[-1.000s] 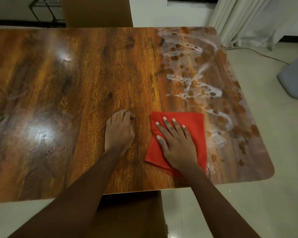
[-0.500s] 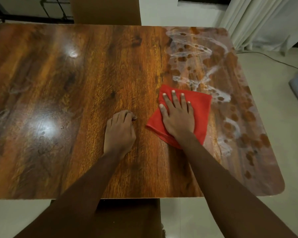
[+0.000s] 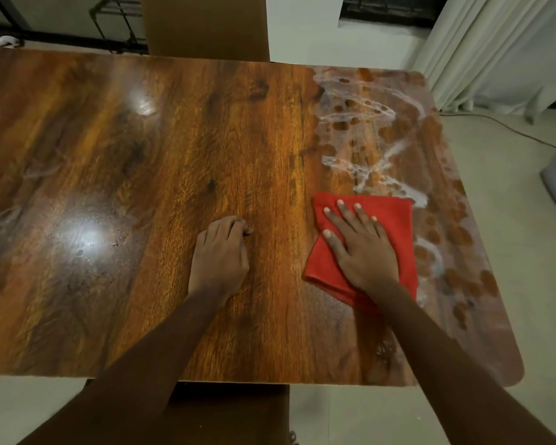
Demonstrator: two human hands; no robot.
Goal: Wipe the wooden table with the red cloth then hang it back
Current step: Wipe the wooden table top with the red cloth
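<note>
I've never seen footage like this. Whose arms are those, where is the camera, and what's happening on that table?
There is no machine here. These are a person's two bare arms, filmed by one wide-angle camera worn on the head and looking down. The right hand lies flat with straight fingers, pressing a folded red cloth onto the wooden table. The left hand rests on bare wood with its fingers curled, holding nothing. Whitish smears cover the table's right end, beside the cloth. A chair back stands beyond the far edge.

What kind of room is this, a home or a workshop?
Most likely a home dining area: a glossy wooden table with a chair at its far side, pale curtains hanging to the right, and a light floor.
</note>
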